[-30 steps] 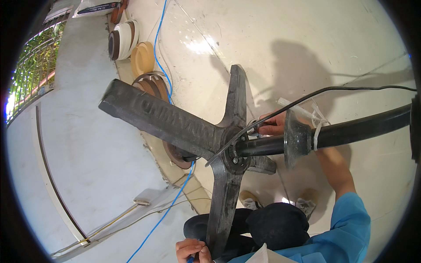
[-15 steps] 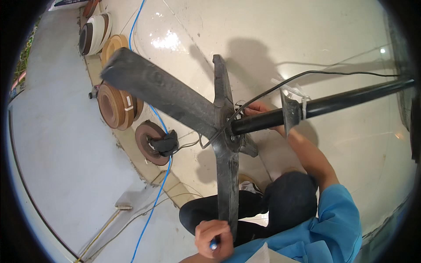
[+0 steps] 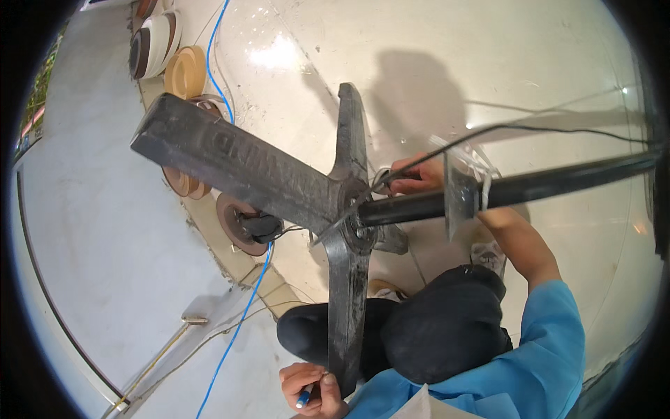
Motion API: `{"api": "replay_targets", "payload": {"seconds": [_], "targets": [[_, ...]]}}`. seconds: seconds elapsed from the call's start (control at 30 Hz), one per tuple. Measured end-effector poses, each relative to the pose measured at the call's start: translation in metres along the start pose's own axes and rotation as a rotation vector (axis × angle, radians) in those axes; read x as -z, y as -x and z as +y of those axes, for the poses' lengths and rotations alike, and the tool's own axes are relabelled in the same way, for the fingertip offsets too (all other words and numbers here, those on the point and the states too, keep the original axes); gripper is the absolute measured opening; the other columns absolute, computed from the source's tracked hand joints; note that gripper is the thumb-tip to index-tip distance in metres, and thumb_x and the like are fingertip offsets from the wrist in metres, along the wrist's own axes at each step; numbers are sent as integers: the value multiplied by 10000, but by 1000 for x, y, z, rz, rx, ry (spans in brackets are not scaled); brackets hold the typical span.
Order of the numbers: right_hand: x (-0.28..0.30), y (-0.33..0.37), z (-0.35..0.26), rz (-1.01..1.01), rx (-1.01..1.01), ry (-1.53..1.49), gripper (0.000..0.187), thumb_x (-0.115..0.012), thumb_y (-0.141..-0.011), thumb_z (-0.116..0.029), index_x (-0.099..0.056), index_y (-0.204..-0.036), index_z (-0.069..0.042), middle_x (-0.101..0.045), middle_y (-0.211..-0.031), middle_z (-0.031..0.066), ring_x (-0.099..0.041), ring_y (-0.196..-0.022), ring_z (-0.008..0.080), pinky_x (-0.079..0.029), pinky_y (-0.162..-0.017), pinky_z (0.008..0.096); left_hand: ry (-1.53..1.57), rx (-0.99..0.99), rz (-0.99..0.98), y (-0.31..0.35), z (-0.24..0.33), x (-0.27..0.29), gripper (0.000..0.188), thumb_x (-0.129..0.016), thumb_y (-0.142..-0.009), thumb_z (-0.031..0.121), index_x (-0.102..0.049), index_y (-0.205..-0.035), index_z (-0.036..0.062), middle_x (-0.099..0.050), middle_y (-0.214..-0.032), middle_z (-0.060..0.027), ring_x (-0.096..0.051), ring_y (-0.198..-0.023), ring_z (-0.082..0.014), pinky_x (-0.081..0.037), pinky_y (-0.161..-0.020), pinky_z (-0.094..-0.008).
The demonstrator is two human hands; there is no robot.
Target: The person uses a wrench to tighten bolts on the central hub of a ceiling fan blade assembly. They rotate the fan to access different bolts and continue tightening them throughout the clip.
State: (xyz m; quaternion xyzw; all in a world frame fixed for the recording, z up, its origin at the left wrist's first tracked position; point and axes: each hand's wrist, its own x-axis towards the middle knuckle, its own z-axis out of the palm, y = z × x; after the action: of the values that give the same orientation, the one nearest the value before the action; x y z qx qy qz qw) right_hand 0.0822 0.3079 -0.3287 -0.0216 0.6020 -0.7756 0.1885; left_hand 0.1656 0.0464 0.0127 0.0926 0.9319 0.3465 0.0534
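Cross-shaped pedestal base [image 3: 321, 202]: tipped over before the bent knees [image 3: 447, 321], black pole [image 3: 572, 183] running rightward from its hub.
Left hand [image 3: 312, 391]: closed around a blue-and-white pen [image 3: 304, 397], right by the end of the base's nearest leg.
Right hand [image 3: 422, 176]: beside the base's hub, partly behind the pole; I can't tell its grip.
Black cord [image 3: 530, 128]: passing over the base's hub.
Tan roll [image 3: 185, 72]: beyond the base's longest-looking leg.
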Motion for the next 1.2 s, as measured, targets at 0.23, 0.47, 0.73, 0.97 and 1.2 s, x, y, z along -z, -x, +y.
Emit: {"api": "replay_targets", "payload": {"seconds": [0.23, 0.47, 0.73, 0.97, 1.2], "targets": [[13, -24, -26, -224, -6, 158, 349, -676, -961, -410, -686, -998, -62, -643, -722, 153, -608, -646, 279, -450, -611, 404, -106, 209, 123, 5, 13, -7, 162, -689, -932, 34, -610, -1072, 51, -606, -999, -103, -484, -744, -124, -392, -671, -258], [25, -28, -20, -206, 138, 187, 299, -729, -939, -342, -685, -930, -46, -598, -640, 144, -537, -550, 339, -407, -541, 419, -298, 266, 127, 10, 16, -4, 170, -682, -836, 0, -632, -996, 27, -602, -922, -118, -540, -771, -154, -418, -683, -260], [25, -33, -18, -214, 191, 252, 285, -741, -921, -341, -701, -946, -60, -672, -723, 149, -632, -614, 366, -442, -559, 428, -320, 296, 136, 5, 23, -7, 133, -660, -856, 18, -626, -985, 22, -593, -941, -128, -538, -795, -164, -411, -701, -285], [34, -39, -26, -198, 381, 441, 214, -745, -911, -304, -710, -940, -95, -684, -723, 101, -660, -632, 326, -473, -555, 413, -309, 295, 114, 2, 25, -8, 127, -663, -860, 28, -623, -981, 15, -591, -941, -131, -539, -792, -162, -414, -702, -285], [40, -47, -37, -192, 537, 538, 171, -742, -901, -269, -718, -915, -101, -693, -722, 87, -675, -643, 304, -490, -562, 400, -303, 288, 110, 3, 23, -7, 124, -660, -861, 23, -620, -978, 15, -589, -939, -128, -535, -766, -150, -409, -679, -270]]}}
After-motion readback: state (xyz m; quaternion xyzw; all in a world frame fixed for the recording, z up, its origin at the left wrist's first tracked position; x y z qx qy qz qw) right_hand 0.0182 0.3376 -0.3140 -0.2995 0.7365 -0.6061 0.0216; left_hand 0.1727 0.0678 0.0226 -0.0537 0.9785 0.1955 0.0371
